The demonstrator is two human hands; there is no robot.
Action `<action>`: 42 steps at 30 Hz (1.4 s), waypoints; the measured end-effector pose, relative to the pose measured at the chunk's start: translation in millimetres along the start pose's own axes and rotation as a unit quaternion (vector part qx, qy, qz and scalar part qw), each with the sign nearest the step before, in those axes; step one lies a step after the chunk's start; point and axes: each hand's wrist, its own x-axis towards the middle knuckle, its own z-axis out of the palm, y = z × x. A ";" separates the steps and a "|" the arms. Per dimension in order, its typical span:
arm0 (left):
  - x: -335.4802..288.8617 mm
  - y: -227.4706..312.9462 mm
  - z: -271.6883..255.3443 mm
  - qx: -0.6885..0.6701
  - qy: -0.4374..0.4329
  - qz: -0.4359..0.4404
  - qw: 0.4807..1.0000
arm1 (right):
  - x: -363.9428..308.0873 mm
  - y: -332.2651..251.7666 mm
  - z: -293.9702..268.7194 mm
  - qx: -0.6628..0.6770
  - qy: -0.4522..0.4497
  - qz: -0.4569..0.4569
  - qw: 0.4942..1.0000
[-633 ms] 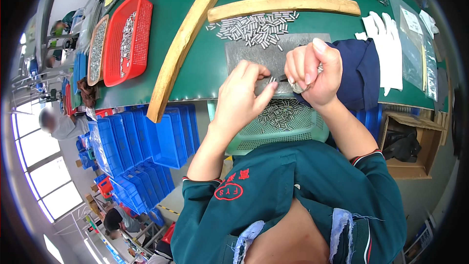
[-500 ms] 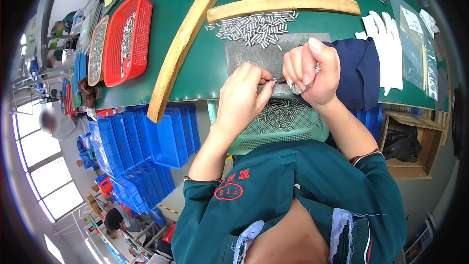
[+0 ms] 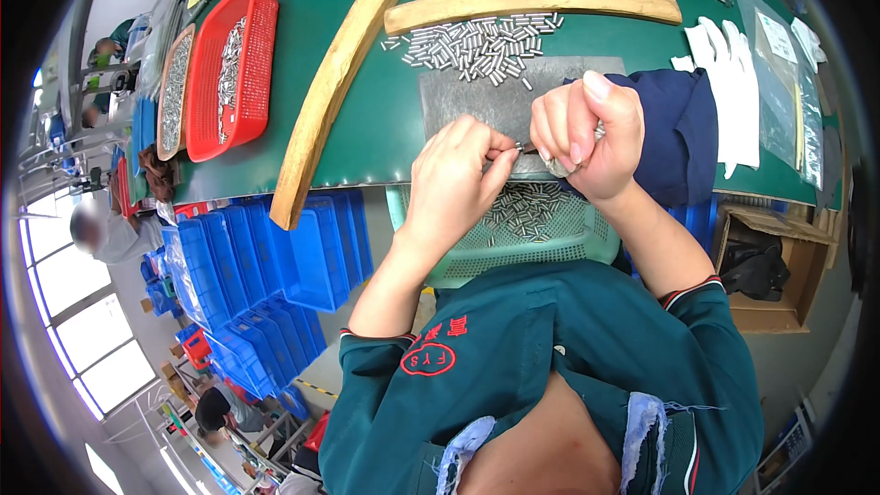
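Observation:
My left hand (image 3: 454, 174) pinches a small shiny metal pin (image 3: 519, 148) between thumb and fingertips, close to the fingers of my right hand (image 3: 594, 133). That right hand is curled closed around something pale and greyish, mostly hidden by the fingers, so its kind cannot be told. Both hands are over the front edge of a dark grey mat (image 3: 449, 96). Beyond the mat lies a heap of metal pins (image 3: 495, 48). Below my hands, a light green plastic basket (image 3: 591, 243) holds many more such pins (image 3: 527, 211).
Two wooden strips (image 3: 344, 73) (image 3: 541, 2) border the pin heap. A red basket (image 3: 252, 82) stands left. To the right lie dark blue cloth (image 3: 674, 133), white gloves (image 3: 729, 82) and plastic bags (image 3: 775, 64). Blue bins (image 3: 316, 257) and a cardboard box (image 3: 770, 312) sit below table level.
The view has shifted slightly. My hands keep nearly the same pose, the left still pinching a pin beside the closed right hand.

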 end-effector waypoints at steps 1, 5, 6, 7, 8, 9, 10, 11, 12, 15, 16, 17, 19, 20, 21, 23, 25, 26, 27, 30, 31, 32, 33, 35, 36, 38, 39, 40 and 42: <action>0.0 0.3 -0.4 0.004 0.002 0.009 1.000 | -0.8 -0.9 1.3 -0.008 -0.012 -0.007 1.000; 2.4 1.7 -3.5 -0.002 -0.008 0.010 1.000 | 0.9 -0.6 3.5 -0.080 -0.053 -0.013 0.995; 2.1 0.9 -3.5 -0.007 -0.015 0.008 1.000 | 1.4 0.4 2.6 -0.080 -0.055 -0.016 0.995; 2.0 1.1 -4.2 -0.012 -0.022 0.007 1.000 | 1.4 1.5 1.3 -0.029 -0.018 -0.004 0.999; 2.6 2.4 -7.0 -0.010 -0.020 0.010 1.000 | 2.1 1.5 0.7 0.022 0.019 0.008 1.000; 2.6 4.0 -11.2 -0.016 -0.058 0.036 0.998 | 1.8 1.2 1.7 -0.008 0.047 0.012 0.999; 3.1 6.0 -16.2 -0.022 -0.095 0.062 0.993 | 2.3 0.6 1.1 -0.007 0.047 0.010 0.999; 5.5 9.9 -23.7 -0.055 -0.166 0.042 0.984 | 3.1 -0.1 -0.5 0.023 0.078 0.016 0.997; 6.6 9.0 -27.6 -0.054 -0.166 0.043 0.984 | 3.1 -1.1 -1.4 0.054 0.108 0.023 0.992; 21.0 -0.3 -30.0 0.010 -0.093 0.096 0.991 | 5.4 -2.1 -5.7 0.118 0.113 0.039 0.986; 27.1 -1.7 -28.6 0.011 -0.091 0.096 0.991 | 6.2 -2.6 -5.0 0.132 0.114 0.052 0.983; 32.7 -2.1 -25.6 0.062 -0.045 0.064 0.995 | 6.3 -2.6 -3.8 0.132 0.112 0.052 0.984; 44.6 -5.0 -19.9 0.147 0.005 0.043 0.988 | 5.0 -2.2 -2.8 0.109 0.108 0.051 0.987; 47.3 -7.1 -19.2 0.147 0.006 0.043 0.988 | 4.8 -2.0 -2.2 0.109 0.107 0.051 0.987; 49.7 -9.7 -17.7 0.155 0.006 0.057 0.986 | 4.6 -1.8 -2.3 0.096 0.102 0.046 0.989; 49.4 -10.6 -17.9 0.163 0.006 0.072 0.984 | 4.4 -1.4 -2.0 0.083 0.096 0.041 0.991; 44.0 -8.0 -19.1 0.148 -0.010 0.076 0.986 | 4.1 -1.5 -2.5 0.082 0.090 0.038 0.992; 38.8 -5.0 -19.2 0.148 -0.011 0.077 0.986 | 3.9 -1.8 -1.3 0.082 0.091 0.037 0.992; 31.1 -1.5 -18.5 0.116 -0.030 0.071 0.990 | 3.1 -1.2 0.5 0.051 0.082 0.025 0.995; 14.2 2.6 -10.2 0.075 -0.056 0.050 0.994 | 2.1 -0.2 0.5 0.012 0.062 0.008 0.998; 11.0 3.6 -7.5 0.049 -0.042 0.025 0.998 | 1.8 -0.3 0.5 0.006 0.049 0.002 0.999; 9.0 4.0 -5.6 0.023 -0.027 0.000 0.999 | 1.1 -0.3 0.1 0.006 0.050 0.002 0.999; 8.4 4.0 -4.9 0.021 -0.019 -0.002 1.000 | 1.1 -0.2 -0.4 0.012 0.049 0.003 0.999; 7.2 3.5 -3.6 0.015 -0.016 -0.007 1.000 | 0.5 -0.1 -1.0 0.019 0.048 0.005 0.999; 7.5 2.8 -3.2 0.008 -0.014 -0.012 1.000 | 0.8 0.4 -1.4 0.026 0.049 0.004 0.998; 7.6 1.7 -3.1 0.005 -0.014 -0.011 1.000 | 1.5 1.6 -2.0 0.033 0.051 0.003 0.998; 7.3 1.2 -3.1 0.001 -0.014 -0.012 1.000 | 1.3 2.4 -1.8 0.032 0.048 -0.001 0.998; 7.2 0.3 -3.0 0.000 -0.014 -0.013 1.000 | 1.3 3.2 -1.5 0.031 0.045 -0.004 0.998; 6.6 -0.8 -2.5 -0.001 -0.010 -0.007 1.000 | 0.3 3.1 -0.3 0.005 0.030 -0.017 0.999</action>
